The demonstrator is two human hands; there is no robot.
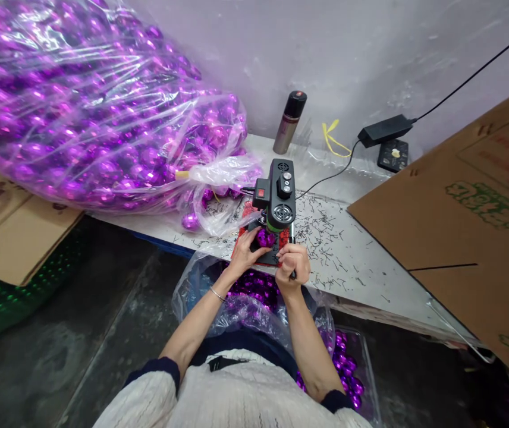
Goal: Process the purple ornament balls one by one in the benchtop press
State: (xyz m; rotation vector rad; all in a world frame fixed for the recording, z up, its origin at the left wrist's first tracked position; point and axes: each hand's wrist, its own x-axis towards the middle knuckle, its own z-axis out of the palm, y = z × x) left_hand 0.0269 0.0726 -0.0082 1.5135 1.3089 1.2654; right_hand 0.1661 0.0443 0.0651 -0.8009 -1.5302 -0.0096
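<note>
A small black machine (pixel 277 199) with a red switch stands on a red mat on the white bench (pixel 352 261). Under its head sits a shiny purple ball (pixel 264 238). My left hand (pixel 246 251) curls round the ball from the left and holds it there. My right hand (pixel 294 263) is closed in a fist round a dark handle that sticks down at the machine's right side. A bracelet circles my left wrist.
A huge clear bag of purple balls (pixel 85 101) fills the bench's left. A second bag of balls (pixel 254 297) lies in my lap. Behind stand a spray can (pixel 289 122) and a power adapter (pixel 385 131). Cardboard (pixel 468 226) leans at right. Metal bits litter the bench.
</note>
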